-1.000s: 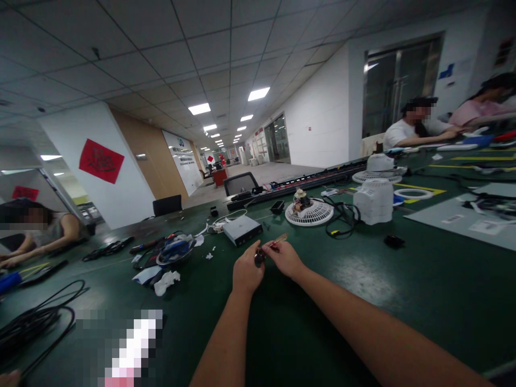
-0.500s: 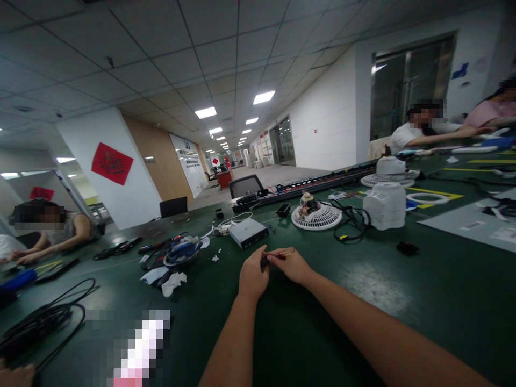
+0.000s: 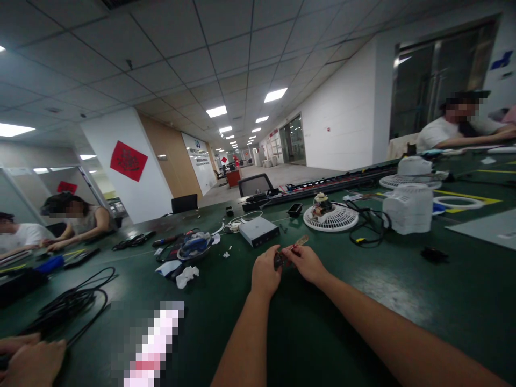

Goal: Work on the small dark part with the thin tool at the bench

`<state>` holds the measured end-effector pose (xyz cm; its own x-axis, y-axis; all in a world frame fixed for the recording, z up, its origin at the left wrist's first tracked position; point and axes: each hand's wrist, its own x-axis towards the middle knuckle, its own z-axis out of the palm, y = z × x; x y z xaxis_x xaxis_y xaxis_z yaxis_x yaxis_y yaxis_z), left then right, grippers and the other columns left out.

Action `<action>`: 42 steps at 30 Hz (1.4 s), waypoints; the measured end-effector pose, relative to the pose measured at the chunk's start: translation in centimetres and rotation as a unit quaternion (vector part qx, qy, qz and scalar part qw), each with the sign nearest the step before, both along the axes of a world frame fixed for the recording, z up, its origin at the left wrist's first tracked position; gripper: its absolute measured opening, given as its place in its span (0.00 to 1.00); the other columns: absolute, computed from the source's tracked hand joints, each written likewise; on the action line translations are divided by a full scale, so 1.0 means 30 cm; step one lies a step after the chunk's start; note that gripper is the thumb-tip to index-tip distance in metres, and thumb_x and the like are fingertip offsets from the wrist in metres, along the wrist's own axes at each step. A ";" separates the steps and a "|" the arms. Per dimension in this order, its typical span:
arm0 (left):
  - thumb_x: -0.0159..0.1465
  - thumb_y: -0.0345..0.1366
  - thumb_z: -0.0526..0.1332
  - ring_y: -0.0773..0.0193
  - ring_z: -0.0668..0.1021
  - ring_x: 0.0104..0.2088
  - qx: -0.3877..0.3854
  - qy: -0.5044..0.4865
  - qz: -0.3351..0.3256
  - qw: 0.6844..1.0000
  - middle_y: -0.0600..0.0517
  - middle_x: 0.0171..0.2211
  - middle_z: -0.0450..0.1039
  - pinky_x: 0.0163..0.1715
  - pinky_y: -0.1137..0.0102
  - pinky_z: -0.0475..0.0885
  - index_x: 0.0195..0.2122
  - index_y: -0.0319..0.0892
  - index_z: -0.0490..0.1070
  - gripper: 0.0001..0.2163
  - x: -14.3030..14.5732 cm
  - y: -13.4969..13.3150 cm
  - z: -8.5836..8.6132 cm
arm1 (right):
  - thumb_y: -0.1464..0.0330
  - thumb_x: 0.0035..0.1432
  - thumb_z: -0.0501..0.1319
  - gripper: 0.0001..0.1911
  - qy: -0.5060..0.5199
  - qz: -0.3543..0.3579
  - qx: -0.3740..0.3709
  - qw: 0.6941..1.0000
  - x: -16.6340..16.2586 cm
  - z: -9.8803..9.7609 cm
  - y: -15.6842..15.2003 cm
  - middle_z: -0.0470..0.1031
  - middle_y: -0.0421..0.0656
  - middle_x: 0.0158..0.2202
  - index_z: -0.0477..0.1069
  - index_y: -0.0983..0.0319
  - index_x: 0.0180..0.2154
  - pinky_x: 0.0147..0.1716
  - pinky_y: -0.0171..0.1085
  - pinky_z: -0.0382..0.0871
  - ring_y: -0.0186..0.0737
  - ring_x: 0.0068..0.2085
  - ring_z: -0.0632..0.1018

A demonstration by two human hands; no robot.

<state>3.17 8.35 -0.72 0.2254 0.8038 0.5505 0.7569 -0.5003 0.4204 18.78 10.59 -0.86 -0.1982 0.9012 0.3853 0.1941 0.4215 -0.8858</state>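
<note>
My left hand [image 3: 265, 273] is closed, thumb and fingers gripping a small dark part [image 3: 278, 261] that they mostly cover. Beside it, my right hand [image 3: 309, 264] pinches a slim, reddish and amber, see-through piece [image 3: 300, 242], whose far end sticks out past the fingertips. Its near end meets or nearly meets the dark part; the exact contact is too small to make out. Just beyond both hands lies a grey box-shaped device [image 3: 259, 232]. A white fan grille with a motor [image 3: 330, 216] rests farther off to the right.
Blue cloth in a bowl [image 3: 195, 244] and crumpled white tissue [image 3: 187, 276] lie left. Coiled black cable [image 3: 68, 306] is nearer, beside another person's hands [image 3: 34, 359]. A white housing [image 3: 407, 209] and a black piece [image 3: 434, 255] lie right. Co-workers sit at both sides.
The view has swung left, so the table's things sit farther right. The slim piece now points up and away, showing more of its length. More of the neighbour's hands shows at lower left.
</note>
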 end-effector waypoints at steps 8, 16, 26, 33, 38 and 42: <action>0.58 0.25 0.59 0.60 0.75 0.47 -0.003 -0.009 -0.027 1.000 0.50 0.47 0.74 0.51 0.64 0.69 0.55 0.44 0.64 0.23 0.003 -0.009 0.010 | 0.50 0.57 0.55 0.24 0.030 -0.012 -0.020 0.999 -0.001 -0.005 0.004 0.73 0.42 0.22 0.71 0.63 0.26 0.24 0.35 0.66 0.39 0.25 0.74; 0.59 0.26 0.59 0.60 0.75 0.49 -0.005 0.016 -0.035 0.999 0.50 0.51 0.72 0.52 0.65 0.69 0.55 0.47 0.64 0.22 0.011 -0.019 0.017 | 0.52 0.59 0.53 0.22 0.013 -0.036 0.021 0.999 -0.008 -0.004 0.006 0.74 0.43 0.25 0.72 0.63 0.28 0.28 0.36 0.66 0.40 0.27 0.73; 0.59 0.26 0.58 0.60 0.74 0.51 0.005 0.018 -0.019 1.000 0.49 0.52 0.72 0.54 0.63 0.69 0.57 0.45 0.64 0.23 0.009 -0.012 0.009 | 0.51 0.58 0.54 0.24 0.040 -0.005 0.013 0.999 -0.001 -0.013 0.011 0.74 0.43 0.25 0.72 0.64 0.27 0.27 0.36 0.65 0.39 0.27 0.73; 0.58 0.26 0.59 0.59 0.74 0.51 -0.003 0.010 -0.012 1.000 0.48 0.52 0.72 0.54 0.63 0.69 0.57 0.44 0.64 0.25 0.010 -0.011 0.010 | 0.47 0.54 0.57 0.26 0.066 -0.005 -0.016 0.998 0.002 -0.018 0.015 0.75 0.44 0.24 0.74 0.65 0.28 0.23 0.35 0.65 0.39 0.26 0.73; 0.59 0.27 0.59 0.59 0.74 0.51 0.007 0.007 -0.013 1.000 0.48 0.52 0.72 0.54 0.63 0.69 0.57 0.44 0.64 0.23 0.012 -0.015 0.014 | 0.46 0.53 0.57 0.26 0.081 -0.003 -0.023 0.996 0.005 -0.019 0.020 0.75 0.44 0.24 0.74 0.64 0.27 0.24 0.35 0.65 0.40 0.27 0.74; 0.60 0.28 0.59 0.58 0.74 0.51 0.009 0.015 -0.011 1.000 0.48 0.52 0.72 0.53 0.63 0.69 0.57 0.44 0.64 0.23 0.013 -0.017 0.014 | 0.46 0.52 0.58 0.27 0.090 0.010 -0.034 0.995 0.010 -0.007 0.013 0.75 0.44 0.23 0.74 0.65 0.27 0.24 0.36 0.65 0.40 0.26 0.74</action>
<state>3.56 7.85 -0.30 0.2589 0.7887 0.5577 0.7577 -0.5239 0.3891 19.08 10.98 -1.08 -0.1489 0.9231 0.3547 0.0214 0.3616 -0.9321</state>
